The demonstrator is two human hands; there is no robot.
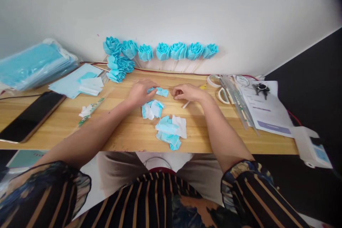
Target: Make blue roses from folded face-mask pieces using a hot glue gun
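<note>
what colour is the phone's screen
The phone's screen is black; it shows best in the head view.

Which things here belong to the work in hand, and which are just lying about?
Likely part of the work:
crumpled blue pieces
blue flowers
flat blue sheets
clear bag of blue sheets

Likely just lying about:
phone
keys
printed paper

Tbl. (pixel 128 133): scraps (pixel 167 125) at ctr.; phone (pixel 32 117) L, before mask pk. (pixel 34 65) Flwrs. (pixel 178 50) along wall (pixel 171 7), rear. Keys (pixel 262 88) on papers (pixel 267 112), R side.
</note>
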